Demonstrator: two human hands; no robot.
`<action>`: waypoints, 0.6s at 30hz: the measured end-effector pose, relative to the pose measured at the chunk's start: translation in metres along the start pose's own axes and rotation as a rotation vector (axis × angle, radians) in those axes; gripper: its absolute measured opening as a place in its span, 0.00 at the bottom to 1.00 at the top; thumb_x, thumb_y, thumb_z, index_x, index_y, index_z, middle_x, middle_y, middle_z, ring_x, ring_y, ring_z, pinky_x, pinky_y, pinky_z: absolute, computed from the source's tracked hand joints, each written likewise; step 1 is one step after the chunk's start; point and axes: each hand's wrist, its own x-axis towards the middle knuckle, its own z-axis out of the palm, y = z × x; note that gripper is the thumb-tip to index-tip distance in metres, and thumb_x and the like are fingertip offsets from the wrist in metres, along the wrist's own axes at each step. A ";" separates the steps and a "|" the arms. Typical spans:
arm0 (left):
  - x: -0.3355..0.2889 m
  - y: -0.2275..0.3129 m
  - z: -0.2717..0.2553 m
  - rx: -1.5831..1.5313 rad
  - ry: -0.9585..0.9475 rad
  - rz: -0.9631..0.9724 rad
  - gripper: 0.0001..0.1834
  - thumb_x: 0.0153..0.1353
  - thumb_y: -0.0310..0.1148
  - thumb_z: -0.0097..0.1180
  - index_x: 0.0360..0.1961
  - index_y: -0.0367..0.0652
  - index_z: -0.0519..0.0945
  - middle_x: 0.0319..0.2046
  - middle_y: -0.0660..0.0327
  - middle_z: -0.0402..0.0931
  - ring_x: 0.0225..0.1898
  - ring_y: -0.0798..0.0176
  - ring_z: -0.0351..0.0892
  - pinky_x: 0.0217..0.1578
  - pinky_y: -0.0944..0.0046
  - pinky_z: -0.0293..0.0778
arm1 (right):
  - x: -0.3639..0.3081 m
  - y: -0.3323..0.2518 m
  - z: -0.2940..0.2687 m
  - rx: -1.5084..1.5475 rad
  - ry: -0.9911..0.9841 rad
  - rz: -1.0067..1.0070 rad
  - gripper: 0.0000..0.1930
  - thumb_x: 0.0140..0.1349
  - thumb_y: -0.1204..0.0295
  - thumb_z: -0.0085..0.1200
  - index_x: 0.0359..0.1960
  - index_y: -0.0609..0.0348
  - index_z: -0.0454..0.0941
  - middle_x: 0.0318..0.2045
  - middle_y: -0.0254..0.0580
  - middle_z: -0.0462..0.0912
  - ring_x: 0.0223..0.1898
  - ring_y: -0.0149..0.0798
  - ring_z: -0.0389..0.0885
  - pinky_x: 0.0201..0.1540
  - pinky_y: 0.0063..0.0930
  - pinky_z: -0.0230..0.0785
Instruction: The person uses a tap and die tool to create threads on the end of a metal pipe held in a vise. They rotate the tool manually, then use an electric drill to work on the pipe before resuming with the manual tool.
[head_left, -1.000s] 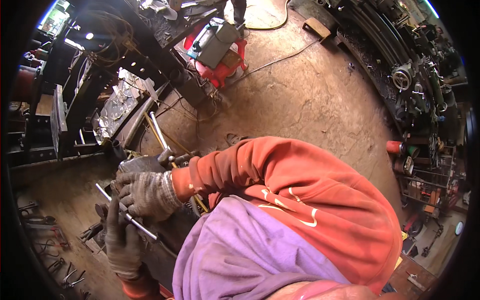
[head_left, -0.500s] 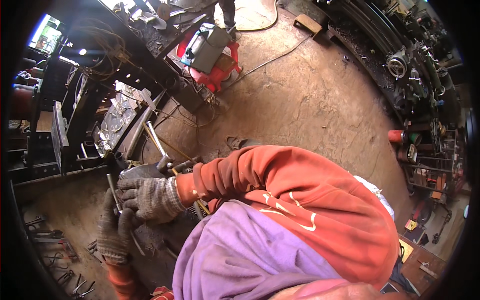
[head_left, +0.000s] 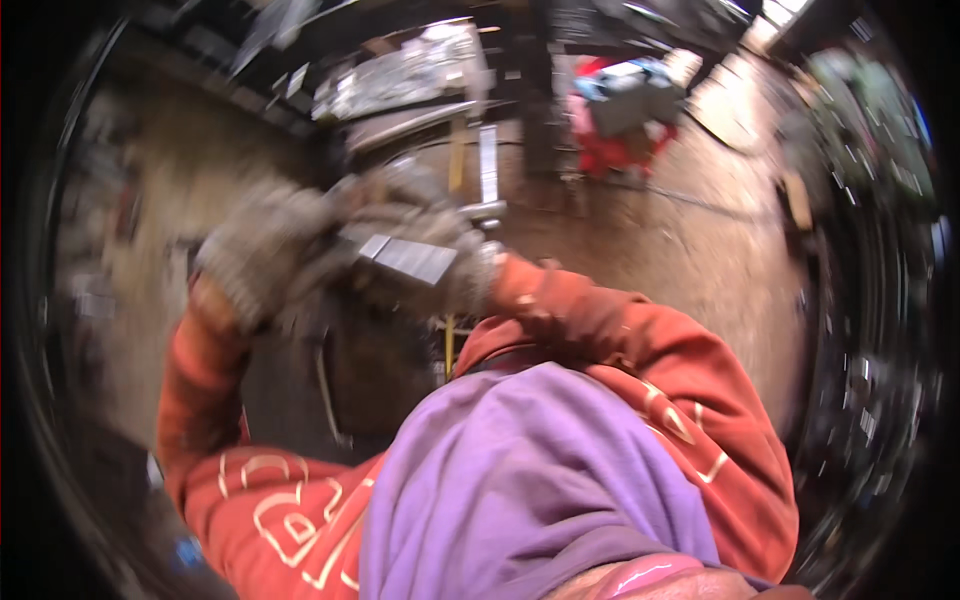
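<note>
Shiny metal bar [head_left: 412,259] lies left of frame center, running nearly sideways, overlapping the right hand [head_left: 432,226]. The left hand [head_left: 268,250] is farther left; can't tell either grip, too blurry.

Rough knitted gloves [head_left: 265,245], smooth glossy metal bar [head_left: 412,259], matt cloth sweatshirt [head_left: 680,360]

Workshop floor [head_left: 715,275]: brown, worn-looking, brightly lit toward the upper right, crossed by a thin cable [head_left: 700,202]. Dark metal framework [head_left: 540,115] spans the top; to its right stands a red stand [head_left: 598,156] bearing a grey box [head_left: 635,110]. Blurred machinery [head_left: 868,130] lines the right side.
</note>
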 end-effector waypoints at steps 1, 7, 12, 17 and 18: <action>-0.004 0.012 0.002 -0.153 -0.028 -0.138 0.26 0.62 0.41 0.65 0.60 0.45 0.80 0.49 0.48 0.84 0.51 0.42 0.83 0.52 0.47 0.78 | 0.002 -0.008 -0.005 0.119 -0.016 0.064 0.18 0.57 0.61 0.62 0.48 0.53 0.83 0.49 0.44 0.85 0.59 0.49 0.79 0.67 0.57 0.63; -0.028 0.044 0.035 -0.161 0.067 -0.523 0.30 0.68 0.44 0.60 0.68 0.44 0.72 0.45 0.47 0.84 0.45 0.42 0.84 0.46 0.47 0.79 | 0.007 -0.015 -0.011 -0.151 -0.177 0.018 0.24 0.57 0.55 0.66 0.52 0.52 0.82 0.53 0.42 0.83 0.61 0.52 0.78 0.72 0.62 0.55; -0.030 0.040 0.074 -0.361 0.355 -0.365 0.20 0.75 0.39 0.53 0.61 0.41 0.78 0.44 0.46 0.83 0.45 0.42 0.84 0.46 0.50 0.80 | 0.024 -0.013 -0.016 -0.106 -0.314 -0.068 0.18 0.56 0.60 0.65 0.47 0.51 0.83 0.52 0.41 0.84 0.60 0.50 0.79 0.72 0.62 0.53; -0.036 0.012 0.062 -0.390 0.439 -0.222 0.18 0.74 0.36 0.53 0.61 0.44 0.80 0.53 0.53 0.82 0.54 0.50 0.82 0.54 0.54 0.78 | 0.027 -0.011 -0.010 -0.057 -0.193 -0.090 0.16 0.50 0.62 0.68 0.41 0.49 0.85 0.49 0.39 0.85 0.56 0.46 0.81 0.66 0.60 0.60; -0.033 0.016 0.049 0.002 0.526 -0.156 0.18 0.70 0.35 0.55 0.60 0.46 0.81 0.53 0.55 0.82 0.57 0.52 0.80 0.57 0.55 0.76 | 0.029 -0.012 -0.012 -0.033 -0.223 -0.086 0.17 0.49 0.62 0.69 0.41 0.49 0.85 0.49 0.39 0.84 0.55 0.47 0.81 0.64 0.60 0.62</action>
